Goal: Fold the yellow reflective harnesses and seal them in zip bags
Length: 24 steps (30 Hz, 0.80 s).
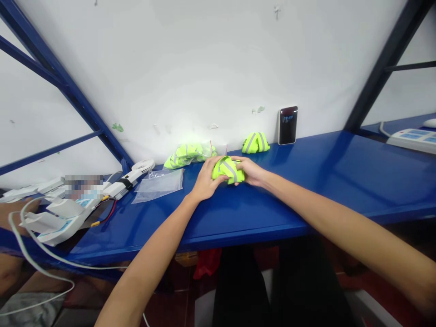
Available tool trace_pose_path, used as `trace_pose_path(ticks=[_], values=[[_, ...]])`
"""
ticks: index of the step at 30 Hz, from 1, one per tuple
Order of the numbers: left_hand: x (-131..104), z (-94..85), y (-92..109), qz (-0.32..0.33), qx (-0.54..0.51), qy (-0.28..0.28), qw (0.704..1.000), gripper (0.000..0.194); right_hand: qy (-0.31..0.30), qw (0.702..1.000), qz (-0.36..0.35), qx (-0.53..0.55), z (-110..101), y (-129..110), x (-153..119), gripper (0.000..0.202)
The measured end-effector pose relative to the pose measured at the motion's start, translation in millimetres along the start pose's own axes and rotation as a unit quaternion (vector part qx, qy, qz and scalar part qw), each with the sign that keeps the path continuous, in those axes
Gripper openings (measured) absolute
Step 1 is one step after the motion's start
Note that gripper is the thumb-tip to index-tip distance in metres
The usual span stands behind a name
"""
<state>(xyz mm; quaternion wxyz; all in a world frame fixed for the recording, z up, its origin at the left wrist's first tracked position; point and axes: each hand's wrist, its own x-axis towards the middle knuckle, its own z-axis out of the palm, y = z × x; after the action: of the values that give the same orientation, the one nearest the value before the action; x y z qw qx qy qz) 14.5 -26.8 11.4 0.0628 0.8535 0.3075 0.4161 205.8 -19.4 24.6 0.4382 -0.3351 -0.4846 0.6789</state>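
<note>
A neon yellow bundle with grey reflective stripes is held between both hands above the blue table. My left hand grips its left side, the thumb along the lower edge. On the right side, my right hand has its fingers and thumb closed on the fabric. Behind my left hand, more yellow striped fabric lies against the wall, partly in clear plastic. Another folded yellow bundle rests by the wall, behind my right hand. Flat clear plastic bags lie to the left.
A phone-like device leans upright on the wall. At left are a white fan, a power strip with plugs, loose cables and part of another person. Blue frame posts stand on both sides. A white power strip lies far right.
</note>
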Motion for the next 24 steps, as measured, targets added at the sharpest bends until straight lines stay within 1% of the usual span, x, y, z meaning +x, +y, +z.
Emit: trace_pose_path(ticks=[3, 8, 12, 16, 18, 21, 22, 24], values=[[0, 1.1, -2, -0.014, -0.013, 0.004, 1.0, 0.054, 0.006, 1.0, 0.005, 0.001, 2, -1, -3, 0.054], [-2, 2.1, -4, -0.018, -0.023, 0.022, 0.999, 0.046, -0.021, 1.0, 0.006, 0.018, 5, 0, -4, 0.047], [-3, 1.7, -5, -0.026, -0.037, 0.043, 0.998, 0.047, -0.042, 0.999, 0.0, 0.034, 6, 1, -4, 0.048], [-2, 2.9, -5, -0.057, -0.052, 0.059, 0.995, 0.047, -0.051, 0.997, -0.008, 0.051, 6, 3, -3, 0.05], [-1, 3.8, -6, -0.076, -0.071, 0.07, 0.992, 0.044, -0.067, 0.995, -0.023, 0.068, 6, 4, -3, 0.045], [0, 4.3, -9, -0.097, -0.096, 0.074, 0.988, 0.043, -0.114, 0.987, -0.038, 0.106, 4, 4, -5, 0.027], [0, 4.3, -10, -0.102, -0.101, 0.074, 0.987, 0.043, -0.126, 0.985, -0.04, 0.11, 4, 4, -5, 0.027], [0, 3.9, -11, -0.108, -0.104, 0.072, 0.986, 0.044, -0.121, 0.988, -0.047, 0.089, 5, 4, -6, 0.033]])
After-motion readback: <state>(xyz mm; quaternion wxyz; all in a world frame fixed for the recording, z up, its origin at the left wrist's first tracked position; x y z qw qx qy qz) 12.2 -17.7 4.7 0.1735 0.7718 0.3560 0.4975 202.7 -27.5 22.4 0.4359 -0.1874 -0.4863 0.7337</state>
